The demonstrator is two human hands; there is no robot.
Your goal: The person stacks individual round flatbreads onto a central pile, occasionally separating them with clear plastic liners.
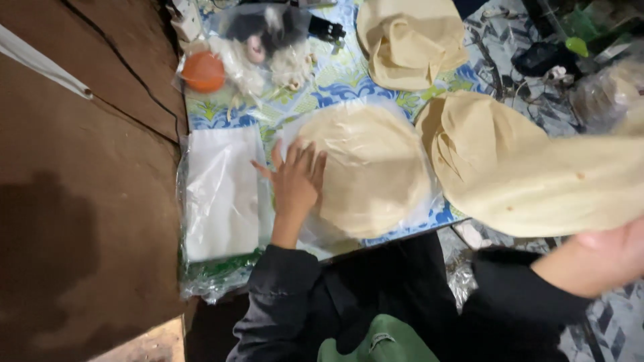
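The stack of round flatbreads (367,167) lies on clear plastic over the patterned cloth (335,84). The left hand (295,177) rests flat on the stack's left edge, fingers spread and released, pinning it. Right of the stack, the right hand (607,258) grips the lifted flatbread (557,184) by its near edge, blurred in motion. To lay it well, keep the stack pinned and lower the sheet flat (a fold would crease). Left of the stack sits a white paper pile (221,191); beyond it, folded flatbreads (409,40).

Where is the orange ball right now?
The orange ball sits near the top left of the head view, on the patterned cloth, just above the white sheets and beside a clear bag.
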